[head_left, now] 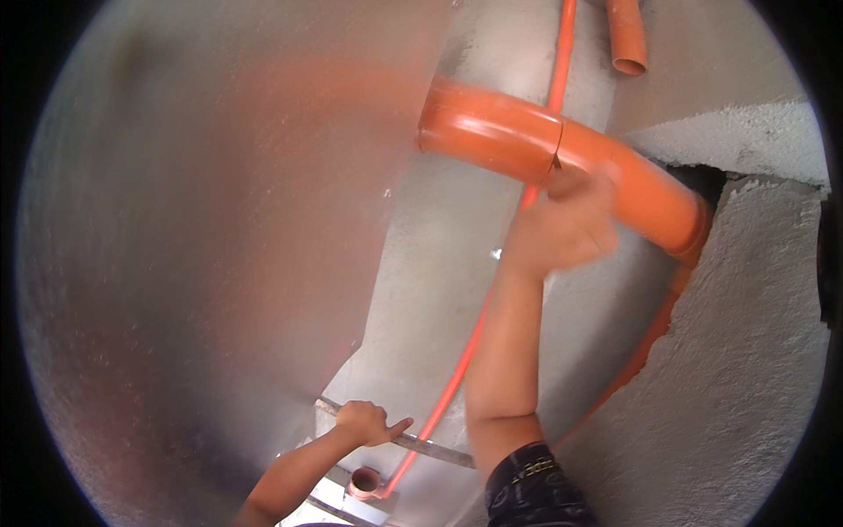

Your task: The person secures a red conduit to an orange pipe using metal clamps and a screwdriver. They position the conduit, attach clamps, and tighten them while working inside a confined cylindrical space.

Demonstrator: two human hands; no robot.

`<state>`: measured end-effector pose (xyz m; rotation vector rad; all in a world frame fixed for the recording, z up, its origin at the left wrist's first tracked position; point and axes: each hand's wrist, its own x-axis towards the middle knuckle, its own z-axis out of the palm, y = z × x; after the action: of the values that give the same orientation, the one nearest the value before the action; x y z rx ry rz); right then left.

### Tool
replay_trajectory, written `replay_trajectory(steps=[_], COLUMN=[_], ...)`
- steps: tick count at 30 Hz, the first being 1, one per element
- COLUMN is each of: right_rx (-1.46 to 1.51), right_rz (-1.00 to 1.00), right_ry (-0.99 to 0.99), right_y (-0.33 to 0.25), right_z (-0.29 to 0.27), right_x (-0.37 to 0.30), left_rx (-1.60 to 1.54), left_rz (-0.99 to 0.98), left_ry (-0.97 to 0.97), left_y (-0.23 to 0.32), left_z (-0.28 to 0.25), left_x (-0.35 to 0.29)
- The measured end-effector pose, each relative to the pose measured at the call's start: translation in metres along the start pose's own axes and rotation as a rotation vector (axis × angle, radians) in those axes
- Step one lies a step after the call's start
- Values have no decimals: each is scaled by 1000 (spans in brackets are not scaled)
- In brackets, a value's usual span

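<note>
A thick orange drain pipe (492, 132) with a joint near its middle crosses the upper right. My right hand (566, 230) is raised against the underside of that joint, its fingers curled and partly blurred. A small dark pointed tip shows between the fingers and the pipe; what it belongs to is hidden. Lower down, my left hand (364, 423) is wrapped over a narrow metal bar (439, 452), thumb pointing right along it. Behind my right wrist runs a thin orange pipe (457, 373).
A short orange pipe end (628, 63) hangs at the top right. The thick pipe enters a rough hole in the grey wall (738, 325). Near the bottom is an open orange pipe socket (364, 481). A grey surface (202, 263) fills the left side.
</note>
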<state>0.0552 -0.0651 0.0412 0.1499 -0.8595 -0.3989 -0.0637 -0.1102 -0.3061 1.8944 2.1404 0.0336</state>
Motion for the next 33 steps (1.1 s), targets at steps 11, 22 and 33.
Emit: replay_trajectory(steps=[11, 22, 33], right_rx=[472, -45, 245], right_rz=[-71, 168, 67], right_ry=[-18, 10, -22], right_y=[2, -8, -4], right_z=[1, 8, 37], right_x=[-3, 1, -6], left_rx=[-11, -17, -40], left_rz=[39, 58, 17], left_ry=[124, 91, 86], left_y=[-2, -7, -7], left_z=[3, 8, 5], left_x=[4, -2, -2])
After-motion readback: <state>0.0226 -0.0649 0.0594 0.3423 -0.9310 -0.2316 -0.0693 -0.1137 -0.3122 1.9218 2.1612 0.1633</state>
